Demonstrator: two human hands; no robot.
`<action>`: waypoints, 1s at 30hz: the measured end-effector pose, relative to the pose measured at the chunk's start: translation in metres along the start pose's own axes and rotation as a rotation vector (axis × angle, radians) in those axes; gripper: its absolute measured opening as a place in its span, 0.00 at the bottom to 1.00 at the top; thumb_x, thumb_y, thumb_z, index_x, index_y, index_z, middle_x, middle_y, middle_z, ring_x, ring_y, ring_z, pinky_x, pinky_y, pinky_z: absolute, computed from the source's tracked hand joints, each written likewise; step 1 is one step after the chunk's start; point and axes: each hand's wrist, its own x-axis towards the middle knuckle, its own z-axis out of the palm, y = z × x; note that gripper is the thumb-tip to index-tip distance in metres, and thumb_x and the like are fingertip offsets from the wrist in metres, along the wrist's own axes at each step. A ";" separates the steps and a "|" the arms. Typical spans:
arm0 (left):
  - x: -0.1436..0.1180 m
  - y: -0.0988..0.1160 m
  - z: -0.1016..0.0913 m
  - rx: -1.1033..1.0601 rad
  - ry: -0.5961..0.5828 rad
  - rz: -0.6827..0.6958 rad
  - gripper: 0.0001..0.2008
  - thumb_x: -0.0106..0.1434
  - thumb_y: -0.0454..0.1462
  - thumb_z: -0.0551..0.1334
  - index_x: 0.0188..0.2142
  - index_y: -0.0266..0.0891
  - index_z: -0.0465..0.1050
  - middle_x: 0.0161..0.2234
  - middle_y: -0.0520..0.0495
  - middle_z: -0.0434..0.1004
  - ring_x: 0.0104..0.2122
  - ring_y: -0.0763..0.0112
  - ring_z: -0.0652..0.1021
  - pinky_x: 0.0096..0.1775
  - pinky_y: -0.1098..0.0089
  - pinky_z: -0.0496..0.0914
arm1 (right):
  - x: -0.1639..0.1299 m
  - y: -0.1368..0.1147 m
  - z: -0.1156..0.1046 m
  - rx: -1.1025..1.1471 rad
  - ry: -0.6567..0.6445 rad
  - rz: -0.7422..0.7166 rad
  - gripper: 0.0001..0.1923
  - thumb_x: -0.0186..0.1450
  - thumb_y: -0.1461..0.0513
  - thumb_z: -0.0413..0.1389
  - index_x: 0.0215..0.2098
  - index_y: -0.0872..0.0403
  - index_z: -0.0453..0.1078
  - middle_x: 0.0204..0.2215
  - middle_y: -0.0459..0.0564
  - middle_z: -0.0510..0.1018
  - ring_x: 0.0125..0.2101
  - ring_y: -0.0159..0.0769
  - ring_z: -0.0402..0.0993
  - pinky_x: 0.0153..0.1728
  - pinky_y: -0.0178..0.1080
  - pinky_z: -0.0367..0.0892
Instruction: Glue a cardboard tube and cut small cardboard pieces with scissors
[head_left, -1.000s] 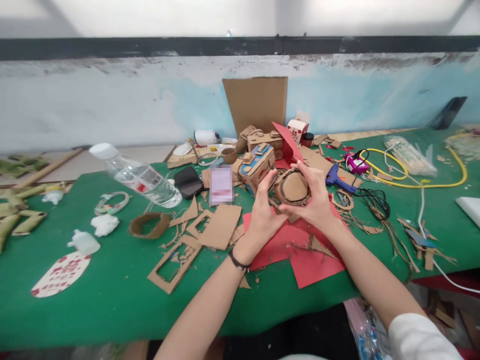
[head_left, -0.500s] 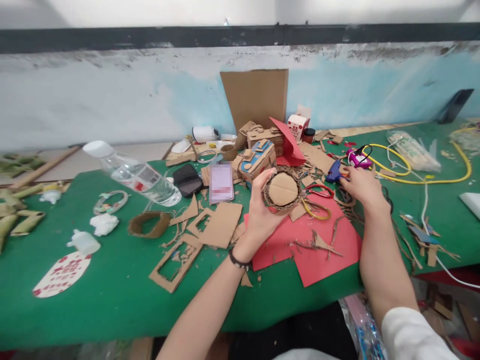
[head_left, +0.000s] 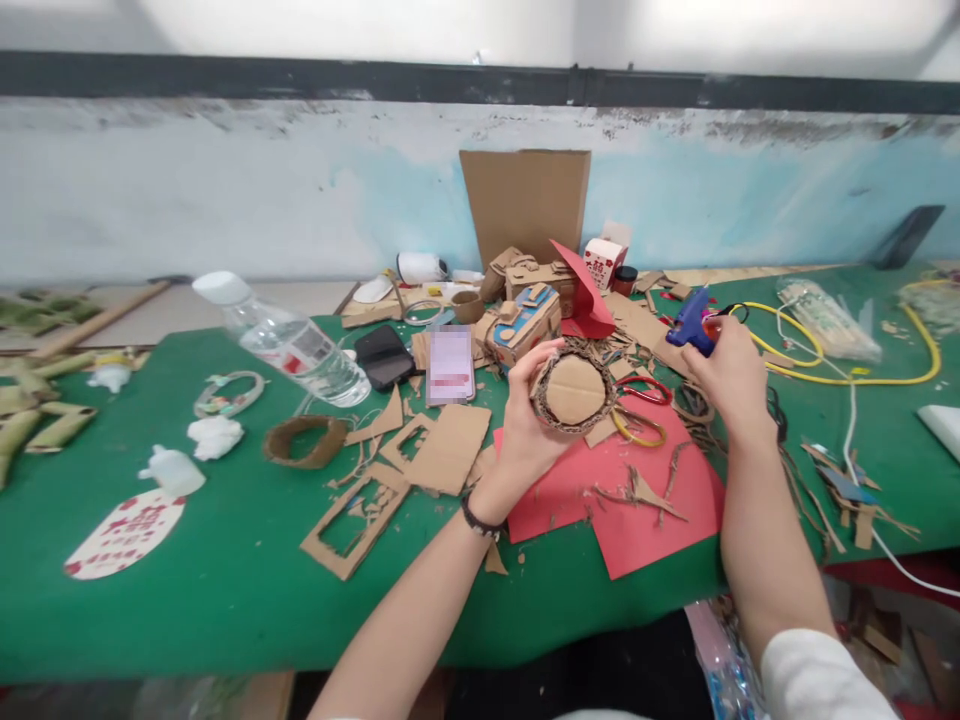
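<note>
My left hand (head_left: 525, 425) holds a round cardboard disc with a corrugated rim (head_left: 574, 391) up above the red paper (head_left: 637, 500). My right hand (head_left: 731, 375) grips a blue glue gun (head_left: 691, 322), lifted off the green table (head_left: 225, 600), to the right of the disc. The gun's nozzle points up and left. Red- and yellow-handled scissors (head_left: 637, 410) lie on the red paper between the two hands.
A tipped water bottle (head_left: 289, 340), a phone (head_left: 384, 356), a cardboard ring (head_left: 304, 442), cut cardboard frames (head_left: 356, 515) and scraps lie to the left. A cardboard model (head_left: 521, 320) and a cardboard sheet (head_left: 525, 200) stand behind. Yellow cable (head_left: 847, 375) and black cord lie to the right.
My right hand let go of the disc, reached right and picked up the blue glue gun. My left hand kept hold of the disc and stayed roughly in place.
</note>
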 end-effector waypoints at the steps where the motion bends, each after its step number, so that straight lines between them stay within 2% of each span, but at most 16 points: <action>1: 0.000 0.000 0.001 -0.021 0.002 0.004 0.49 0.61 0.49 0.82 0.72 0.49 0.57 0.69 0.33 0.72 0.70 0.47 0.77 0.69 0.46 0.75 | 0.001 -0.004 -0.001 0.099 0.064 -0.023 0.26 0.70 0.51 0.59 0.62 0.53 0.70 0.58 0.64 0.80 0.56 0.57 0.80 0.57 0.55 0.75; 3: 0.000 -0.001 0.002 -0.031 0.023 0.007 0.48 0.61 0.49 0.81 0.72 0.49 0.57 0.68 0.34 0.72 0.69 0.47 0.78 0.69 0.46 0.76 | 0.001 -0.014 -0.001 0.333 0.143 -0.078 0.26 0.70 0.52 0.59 0.64 0.50 0.67 0.60 0.62 0.79 0.55 0.53 0.81 0.56 0.54 0.76; 6: -0.001 -0.003 0.002 0.017 0.054 -0.022 0.51 0.59 0.49 0.82 0.73 0.48 0.58 0.67 0.35 0.73 0.68 0.47 0.79 0.70 0.46 0.75 | -0.005 -0.033 0.001 0.731 0.111 -0.124 0.25 0.72 0.51 0.59 0.65 0.45 0.64 0.59 0.57 0.78 0.45 0.46 0.84 0.48 0.51 0.81; 8: -0.002 -0.003 0.000 0.051 0.056 -0.053 0.51 0.59 0.48 0.82 0.74 0.48 0.59 0.67 0.35 0.73 0.67 0.47 0.79 0.70 0.47 0.75 | -0.014 -0.048 0.001 0.948 0.078 -0.157 0.23 0.72 0.49 0.62 0.62 0.44 0.66 0.48 0.51 0.81 0.38 0.42 0.83 0.44 0.48 0.81; 10: -0.003 -0.004 -0.002 0.083 0.060 -0.065 0.50 0.59 0.47 0.82 0.73 0.47 0.60 0.67 0.36 0.74 0.66 0.48 0.80 0.69 0.48 0.75 | -0.024 -0.061 -0.001 1.116 0.000 -0.179 0.20 0.75 0.46 0.61 0.59 0.44 0.70 0.37 0.46 0.79 0.32 0.40 0.79 0.39 0.46 0.79; 12: -0.003 -0.004 -0.003 0.125 0.067 -0.065 0.48 0.58 0.46 0.82 0.71 0.46 0.62 0.66 0.37 0.74 0.65 0.50 0.80 0.69 0.49 0.75 | -0.032 -0.072 -0.005 1.238 -0.059 -0.187 0.19 0.75 0.43 0.61 0.54 0.45 0.74 0.32 0.45 0.76 0.27 0.37 0.73 0.32 0.43 0.75; 14: -0.004 -0.004 -0.004 0.168 0.071 -0.074 0.48 0.58 0.45 0.82 0.71 0.45 0.62 0.66 0.37 0.75 0.65 0.51 0.80 0.68 0.51 0.76 | -0.039 -0.076 -0.010 1.305 -0.119 -0.189 0.21 0.74 0.40 0.62 0.52 0.44 0.76 0.32 0.46 0.76 0.24 0.35 0.67 0.26 0.42 0.70; 17: -0.004 -0.004 -0.005 0.193 0.080 -0.087 0.48 0.58 0.45 0.82 0.71 0.45 0.63 0.65 0.37 0.74 0.64 0.51 0.80 0.67 0.51 0.76 | -0.045 -0.076 -0.014 1.374 -0.250 -0.253 0.27 0.72 0.34 0.62 0.45 0.47 0.78 0.25 0.43 0.71 0.20 0.32 0.61 0.21 0.40 0.62; 20: -0.002 -0.002 -0.006 0.184 0.084 -0.068 0.47 0.59 0.45 0.82 0.71 0.46 0.62 0.66 0.37 0.73 0.65 0.51 0.79 0.68 0.51 0.75 | -0.050 -0.076 -0.018 1.341 -0.371 -0.285 0.29 0.70 0.33 0.63 0.39 0.49 0.77 0.22 0.43 0.70 0.20 0.33 0.64 0.22 0.40 0.64; 26: 0.004 0.005 -0.008 0.239 0.084 -0.006 0.44 0.65 0.46 0.79 0.73 0.46 0.60 0.67 0.36 0.72 0.68 0.51 0.77 0.70 0.48 0.73 | -0.057 -0.087 -0.026 1.290 -0.489 -0.291 0.27 0.68 0.35 0.67 0.44 0.48 0.79 0.33 0.51 0.83 0.24 0.38 0.75 0.24 0.43 0.73; 30: 0.005 0.006 -0.009 0.240 0.107 0.017 0.41 0.67 0.44 0.77 0.73 0.46 0.61 0.67 0.35 0.73 0.69 0.49 0.77 0.72 0.46 0.71 | -0.057 -0.085 -0.025 1.248 -0.521 -0.339 0.27 0.69 0.35 0.66 0.39 0.48 0.79 0.30 0.51 0.83 0.27 0.42 0.77 0.25 0.44 0.73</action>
